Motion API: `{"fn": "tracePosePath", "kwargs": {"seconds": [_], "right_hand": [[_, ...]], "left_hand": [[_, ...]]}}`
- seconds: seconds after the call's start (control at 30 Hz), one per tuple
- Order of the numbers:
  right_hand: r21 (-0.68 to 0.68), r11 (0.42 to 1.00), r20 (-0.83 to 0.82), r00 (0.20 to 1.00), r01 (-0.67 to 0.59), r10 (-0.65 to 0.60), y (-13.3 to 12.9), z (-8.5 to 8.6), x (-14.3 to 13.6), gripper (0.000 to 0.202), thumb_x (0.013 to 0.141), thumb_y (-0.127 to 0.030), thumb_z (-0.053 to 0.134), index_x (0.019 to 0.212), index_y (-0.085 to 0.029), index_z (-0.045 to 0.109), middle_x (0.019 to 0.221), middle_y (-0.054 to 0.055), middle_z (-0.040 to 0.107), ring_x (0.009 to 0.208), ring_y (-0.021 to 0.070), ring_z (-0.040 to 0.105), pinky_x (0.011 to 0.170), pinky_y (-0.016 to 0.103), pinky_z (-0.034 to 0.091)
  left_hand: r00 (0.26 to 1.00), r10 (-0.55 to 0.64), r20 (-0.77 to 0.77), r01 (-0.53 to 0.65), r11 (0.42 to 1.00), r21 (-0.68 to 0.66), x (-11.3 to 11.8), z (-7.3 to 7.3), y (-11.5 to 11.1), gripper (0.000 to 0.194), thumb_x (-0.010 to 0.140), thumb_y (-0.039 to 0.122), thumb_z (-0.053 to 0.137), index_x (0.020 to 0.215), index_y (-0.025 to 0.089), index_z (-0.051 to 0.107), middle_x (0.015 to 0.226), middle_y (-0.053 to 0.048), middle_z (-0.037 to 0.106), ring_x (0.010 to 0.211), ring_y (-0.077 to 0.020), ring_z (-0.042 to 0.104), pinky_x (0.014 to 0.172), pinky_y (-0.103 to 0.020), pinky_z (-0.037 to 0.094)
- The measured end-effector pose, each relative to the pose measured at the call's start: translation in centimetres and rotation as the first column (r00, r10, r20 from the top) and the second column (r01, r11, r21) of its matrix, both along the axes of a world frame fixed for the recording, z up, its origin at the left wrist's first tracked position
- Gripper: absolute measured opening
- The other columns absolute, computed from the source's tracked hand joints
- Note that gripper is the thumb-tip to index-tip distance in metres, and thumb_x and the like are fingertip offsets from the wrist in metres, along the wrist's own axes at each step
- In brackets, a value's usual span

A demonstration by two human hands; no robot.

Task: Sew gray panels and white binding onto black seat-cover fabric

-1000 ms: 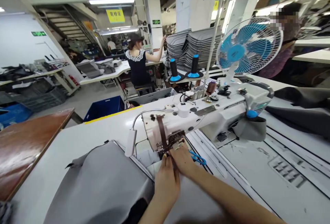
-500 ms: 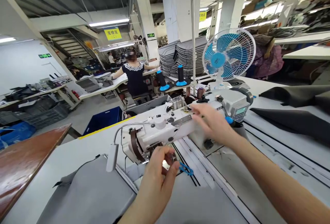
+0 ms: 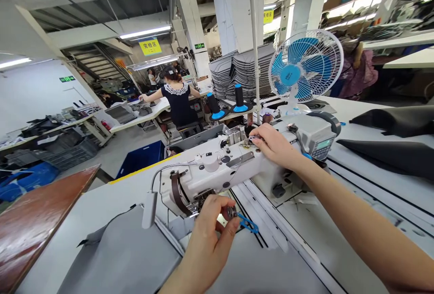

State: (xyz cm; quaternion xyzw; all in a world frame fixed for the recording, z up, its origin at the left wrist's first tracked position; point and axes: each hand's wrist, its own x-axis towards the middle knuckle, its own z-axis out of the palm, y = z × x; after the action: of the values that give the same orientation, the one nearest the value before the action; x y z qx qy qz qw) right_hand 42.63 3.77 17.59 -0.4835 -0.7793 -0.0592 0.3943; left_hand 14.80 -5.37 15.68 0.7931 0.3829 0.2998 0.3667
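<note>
Between the thumb and fingers of my left hand (image 3: 217,235) is a small metal bobbin case (image 3: 231,212). Blue-handled thread snips (image 3: 248,224) stick out to the right from the same hand. My right hand (image 3: 273,145) reaches over the arm of the white sewing machine (image 3: 217,172). Its fingers are pinched at a small round metal part (image 3: 254,137) on top, partly hidden by the fingers. Grey fabric (image 3: 125,244) lies on the table left of my left hand.
A fan (image 3: 290,75) stands behind the machine, with black thread cones (image 3: 239,97) to its left. A control panel (image 3: 322,147) sits at the machine's right end. Black pieces (image 3: 389,154) lie at right, a blue bin (image 3: 139,158) beyond the table. A person (image 3: 178,100) sits further back.
My right hand has moved slightly up and left and its fingers have closed at the machine top. My left hand keeps its hold. The view has shifted slightly.
</note>
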Motion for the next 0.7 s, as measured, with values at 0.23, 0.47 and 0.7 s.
{"fn": "tracePosePath", "kwargs": {"seconds": [0.23,0.47,0.7], "right_hand": [[0.025,1.0,-0.039,0.999,-0.005,0.006,0.3,-0.2,0.2,0.023,0.095,-0.033,0.036,0.1,-0.018,0.053,0.091,0.01,0.055,0.091,0.0252,0.049,0.078,0.04,0.04],[0.033,0.998,-0.088,0.994,-0.059,0.062,0.2,0.2,0.2,0.027,0.094,-0.039,0.038,0.098,-0.02,0.056,0.09,0.009,0.057,0.091,0.0249,0.05,0.079,0.04,0.041],[-0.018,0.999,-0.388,0.921,0.038,-0.042,-0.4,1.1,2.1,0.045,0.092,-0.058,0.037,0.102,-0.02,0.058,0.095,0.008,0.062,0.089,0.0225,0.057,0.08,0.037,0.044]], "left_hand": [[0.996,-0.078,-0.047,0.088,0.951,0.295,1.3,6.8,2.3,0.018,0.088,0.023,0.053,0.106,0.023,0.057,0.103,-0.004,0.057,0.084,-0.0128,0.056,0.065,-0.021,0.05],[0.966,0.037,-0.257,0.12,0.813,0.569,8.7,12.0,12.4,0.017,0.076,0.02,0.063,0.092,0.016,0.065,0.083,-0.002,0.061,0.077,-0.016,0.056,0.076,-0.031,0.047],[0.974,0.058,-0.218,0.064,0.856,0.514,12.1,10.0,14.9,0.022,0.077,0.022,0.065,0.096,0.012,0.067,0.083,-0.003,0.064,0.073,-0.0142,0.057,0.072,-0.027,0.046]]}}
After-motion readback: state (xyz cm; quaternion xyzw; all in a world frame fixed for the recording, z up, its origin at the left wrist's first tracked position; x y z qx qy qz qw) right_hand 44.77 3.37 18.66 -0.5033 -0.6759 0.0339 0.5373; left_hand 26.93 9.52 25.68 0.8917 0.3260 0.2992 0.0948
